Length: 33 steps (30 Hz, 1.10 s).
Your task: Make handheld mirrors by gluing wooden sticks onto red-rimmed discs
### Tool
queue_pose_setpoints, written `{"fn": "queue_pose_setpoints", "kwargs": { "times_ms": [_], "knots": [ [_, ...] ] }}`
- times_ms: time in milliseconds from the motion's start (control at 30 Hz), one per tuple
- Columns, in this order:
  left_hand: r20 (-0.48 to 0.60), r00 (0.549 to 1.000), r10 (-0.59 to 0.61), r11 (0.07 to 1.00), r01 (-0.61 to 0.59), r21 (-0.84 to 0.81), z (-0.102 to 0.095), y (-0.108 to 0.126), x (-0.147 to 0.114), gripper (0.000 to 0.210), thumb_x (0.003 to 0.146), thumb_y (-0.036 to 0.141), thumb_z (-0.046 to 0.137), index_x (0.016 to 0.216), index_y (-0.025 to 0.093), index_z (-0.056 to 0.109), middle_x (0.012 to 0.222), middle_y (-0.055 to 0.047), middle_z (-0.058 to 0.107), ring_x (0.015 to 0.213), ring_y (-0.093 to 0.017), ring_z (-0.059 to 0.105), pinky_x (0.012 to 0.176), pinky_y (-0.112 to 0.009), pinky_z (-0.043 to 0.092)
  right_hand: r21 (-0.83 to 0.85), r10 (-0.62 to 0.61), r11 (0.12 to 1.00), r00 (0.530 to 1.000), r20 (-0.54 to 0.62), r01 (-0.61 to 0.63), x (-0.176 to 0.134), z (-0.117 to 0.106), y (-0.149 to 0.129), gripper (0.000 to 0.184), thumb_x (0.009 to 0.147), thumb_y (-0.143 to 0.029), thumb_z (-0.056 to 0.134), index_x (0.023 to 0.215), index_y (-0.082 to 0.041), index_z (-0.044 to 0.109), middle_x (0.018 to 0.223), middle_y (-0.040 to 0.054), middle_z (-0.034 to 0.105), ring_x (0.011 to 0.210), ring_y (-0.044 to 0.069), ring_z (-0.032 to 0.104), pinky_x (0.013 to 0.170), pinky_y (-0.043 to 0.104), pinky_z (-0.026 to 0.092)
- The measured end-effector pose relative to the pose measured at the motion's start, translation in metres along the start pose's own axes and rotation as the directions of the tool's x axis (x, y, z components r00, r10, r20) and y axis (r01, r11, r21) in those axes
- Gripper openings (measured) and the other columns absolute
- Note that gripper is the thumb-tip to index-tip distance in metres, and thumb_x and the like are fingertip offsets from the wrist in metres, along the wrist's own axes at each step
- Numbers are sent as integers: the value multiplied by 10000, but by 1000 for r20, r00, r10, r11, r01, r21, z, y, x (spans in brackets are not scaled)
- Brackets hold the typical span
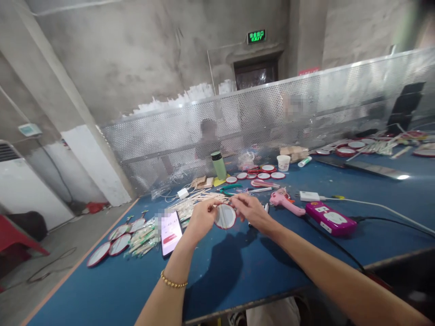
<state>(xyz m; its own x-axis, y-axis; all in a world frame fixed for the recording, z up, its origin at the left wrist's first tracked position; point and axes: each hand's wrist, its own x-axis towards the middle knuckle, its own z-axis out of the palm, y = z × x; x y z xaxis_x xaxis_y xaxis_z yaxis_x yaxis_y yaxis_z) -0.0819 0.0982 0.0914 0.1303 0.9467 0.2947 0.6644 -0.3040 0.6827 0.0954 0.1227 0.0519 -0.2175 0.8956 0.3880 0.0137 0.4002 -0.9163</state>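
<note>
Over the table's near middle, both my hands are at a small round disc (pixel 225 217) with a red rim and a pale face, tilted toward me. A thin line runs down its face. My left hand (pixel 203 218), with a gold bead bracelet on the wrist, pinches the disc's left edge. At the upper right rim are the bent fingers of my right hand (pixel 252 211), closed on it; their exact contact is partly hidden. Just left of my left hand lies a phone (pixel 171 233) with a lit screen. Wooden sticks (pixel 193 203) are spread behind it.
Right of my hands lie a pink glue gun (pixel 287 201), a magenta power box (pixel 329 219) and cables. Similar discs (pixel 119 244) lie at left beside bagged sticks (pixel 144 235). Behind stand a green bottle (pixel 218 166), a paper cup (pixel 283 163) and a perforated metal screen (pixel 163 145).
</note>
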Motion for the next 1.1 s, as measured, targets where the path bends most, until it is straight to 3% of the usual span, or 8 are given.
{"fn": "queue_pose_setpoints", "kwargs": {
  "times_ms": [67,167,300,400,467,633,767,1100],
  "knots": [
    [-32,999,-26,1000,26,-1,1,-5,3,380,743,62,461,997,156,728,552,24,597,390,-86,457,439,-195,364,-166,-164,977,969,-187,134,10,-16,-1,255,845,-430,548,863,-194,646,772,36,663,619,150,566,572,262,446],
    [10,999,-52,999,52,-10,5,-11,6,440,764,66,417,1094,140,699,560,25,588,334,-81,434,428,-211,367,-378,-248,918,920,-304,122,28,-46,-1,225,864,-330,502,916,-176,658,801,64,694,703,182,616,681,289,464],
    [58,998,-36,999,35,29,10,-13,5,401,762,63,404,1000,133,719,507,35,542,332,-89,444,448,-213,370,-746,-175,666,974,-143,10,45,-65,-3,236,866,-225,471,900,-162,695,835,68,722,765,183,644,706,267,444],
    [49,999,-19,998,16,66,13,-12,4,388,750,52,410,959,140,724,539,19,577,365,-103,476,477,-223,382,-934,-24,356,1000,19,26,54,-59,-3,273,885,-186,452,927,-186,722,929,65,743,838,180,664,710,250,422],
    [55,998,2,997,-6,81,15,-13,4,382,739,39,415,914,152,735,571,-2,614,429,-124,529,519,-231,405,-966,39,254,997,61,49,62,-52,1,277,883,-167,467,923,-185,740,964,89,748,892,203,673,744,269,415],
    [57,997,52,989,-59,137,17,-16,5,375,736,11,432,843,175,751,701,-49,698,693,-181,650,684,-260,466,-988,102,132,991,89,76,82,-36,18,273,844,-59,489,893,-98,755,945,203,738,999,277,667,870,356,387],
    [33,998,47,970,-53,237,16,-17,5,405,777,15,428,998,158,736,948,-89,741,878,-205,666,814,-297,470,-993,135,87,986,96,85,92,-30,23,272,872,-104,493,969,-107,747,977,208,732,1042,277,661,897,365,398],
    [68,995,75,941,-93,326,15,-13,2,375,802,33,431,982,147,740,995,-103,745,953,-232,656,847,-316,450,-991,180,129,981,65,41,91,-28,30,261,863,-117,518,964,-120,759,1022,209,727,1062,285,660,896,358,434]
  ]
}}
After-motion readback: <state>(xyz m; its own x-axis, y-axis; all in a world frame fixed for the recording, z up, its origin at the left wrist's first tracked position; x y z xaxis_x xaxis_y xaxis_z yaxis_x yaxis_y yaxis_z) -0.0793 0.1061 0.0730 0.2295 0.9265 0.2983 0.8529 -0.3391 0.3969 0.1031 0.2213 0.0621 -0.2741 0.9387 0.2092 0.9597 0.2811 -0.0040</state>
